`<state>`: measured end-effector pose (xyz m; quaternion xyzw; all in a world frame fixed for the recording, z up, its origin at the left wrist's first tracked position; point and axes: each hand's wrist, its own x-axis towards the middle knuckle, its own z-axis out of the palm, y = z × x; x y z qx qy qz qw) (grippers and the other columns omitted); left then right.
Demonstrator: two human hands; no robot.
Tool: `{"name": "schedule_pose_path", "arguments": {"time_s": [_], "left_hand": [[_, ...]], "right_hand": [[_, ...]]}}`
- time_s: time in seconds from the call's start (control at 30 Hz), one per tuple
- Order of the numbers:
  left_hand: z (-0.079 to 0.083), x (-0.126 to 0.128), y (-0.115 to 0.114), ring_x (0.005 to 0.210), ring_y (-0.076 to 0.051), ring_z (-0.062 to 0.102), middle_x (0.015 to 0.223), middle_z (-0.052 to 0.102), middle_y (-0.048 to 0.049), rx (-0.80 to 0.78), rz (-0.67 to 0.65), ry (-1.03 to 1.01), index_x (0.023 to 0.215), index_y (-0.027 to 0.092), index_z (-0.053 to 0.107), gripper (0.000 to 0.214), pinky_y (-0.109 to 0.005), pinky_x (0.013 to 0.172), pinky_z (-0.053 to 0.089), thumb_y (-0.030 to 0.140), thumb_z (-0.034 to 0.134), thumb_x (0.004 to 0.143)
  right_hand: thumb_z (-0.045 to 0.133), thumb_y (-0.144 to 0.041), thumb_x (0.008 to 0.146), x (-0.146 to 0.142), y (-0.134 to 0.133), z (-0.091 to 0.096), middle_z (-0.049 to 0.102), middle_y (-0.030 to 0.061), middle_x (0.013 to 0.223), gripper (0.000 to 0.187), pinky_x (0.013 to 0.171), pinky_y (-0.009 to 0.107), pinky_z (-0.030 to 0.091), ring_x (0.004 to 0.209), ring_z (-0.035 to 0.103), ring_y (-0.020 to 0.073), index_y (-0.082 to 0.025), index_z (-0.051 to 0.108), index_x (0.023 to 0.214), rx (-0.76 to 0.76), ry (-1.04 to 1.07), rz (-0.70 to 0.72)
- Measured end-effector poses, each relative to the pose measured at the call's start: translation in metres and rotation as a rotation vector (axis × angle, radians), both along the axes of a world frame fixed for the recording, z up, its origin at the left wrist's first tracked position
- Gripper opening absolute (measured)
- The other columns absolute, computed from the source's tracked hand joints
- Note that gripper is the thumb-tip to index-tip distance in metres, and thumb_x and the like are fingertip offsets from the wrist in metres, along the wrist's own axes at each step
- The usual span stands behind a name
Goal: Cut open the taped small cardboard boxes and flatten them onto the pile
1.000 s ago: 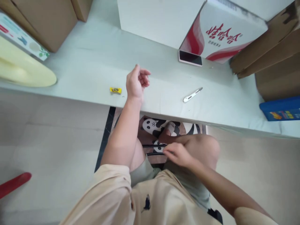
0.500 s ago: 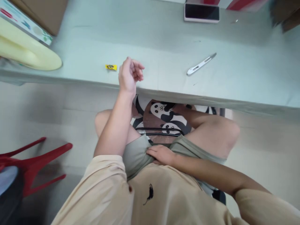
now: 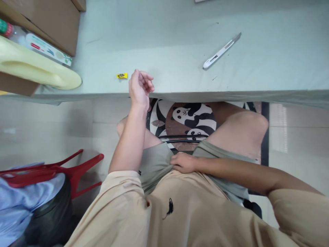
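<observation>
My left hand rests at the near edge of the cloth-covered table, palm turned to the right. Its fingers are loosely bent and apart, with nothing in them. Just left of it lies a small yellow wrapped sweet, not touched. Down in my lap, my right hand is curled against the olive shorts, its fingers folded onto the cloth; the fingertips are partly hidden. A white utility knife lies slantwise on the table, well to the right of my left hand.
At the table's left are cardboard boxes, a pale yellow curved object, a printed box and part of a bottle. A red stool with a dark bag stands left on the floor. A panda-patterned mat lies below the table.
The view has shifted, so the table's far items have mostly left the frame and more of the stool shows. My right hand's fingers, earlier stretched flat, are now curled. My left hand stays beside the sweet.
</observation>
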<state>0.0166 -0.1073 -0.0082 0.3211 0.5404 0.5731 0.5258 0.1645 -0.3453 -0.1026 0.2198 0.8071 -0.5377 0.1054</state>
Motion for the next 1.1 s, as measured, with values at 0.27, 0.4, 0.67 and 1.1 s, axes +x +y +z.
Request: {"name": "schedule_pose_path", "arguments": {"time_s": [0.27,0.4,0.67,1.1], "left_hand": [[0.012,-0.001,-0.027,0.046,-0.010,0.041,0.056,0.040,-0.0002,0.094,0.026,0.020,0.059,0.020,0.055,0.068,-0.025,0.046,0.033,0.078,0.039,0.092],[0.012,-0.003,-0.028,0.047,-0.010,0.041,0.055,0.038,0.0001,0.122,-0.035,0.002,0.062,0.020,0.055,0.070,-0.025,0.048,0.032,0.077,0.030,0.095],[0.018,-0.003,-0.026,0.045,-0.009,0.043,0.051,0.045,0.0002,0.065,-0.057,-0.022,0.061,0.020,0.056,0.065,-0.024,0.045,0.034,0.073,0.038,0.096],[0.000,-0.055,0.035,0.043,-0.008,0.046,0.048,0.048,-0.0001,0.215,-0.082,-0.178,0.059,0.017,0.063,0.061,-0.021,0.045,0.033,0.061,0.046,0.097]], "right_hand": [[0.036,-0.030,0.102,-0.015,0.041,-0.018,0.067,-0.0003,0.076,0.042,0.067,0.021,0.044,0.071,0.059,0.0105,-0.014,0.067,0.080,-0.133,-0.035,0.058],[0.043,-0.055,0.098,-0.013,0.066,-0.031,0.069,0.0077,0.072,0.056,0.066,0.028,0.041,0.070,0.062,0.0173,-0.015,0.070,0.068,-0.017,-0.128,0.088],[0.035,-0.042,0.101,-0.042,0.037,-0.044,0.074,0.0249,0.099,0.054,0.083,0.038,0.041,0.090,0.070,0.0271,-0.006,0.075,0.095,0.251,-0.192,0.013],[0.040,-0.028,0.099,-0.021,0.080,0.007,0.066,0.0072,0.078,0.027,0.073,0.031,0.040,0.076,0.057,0.0177,-0.019,0.061,0.084,0.504,0.081,-0.396]]}}
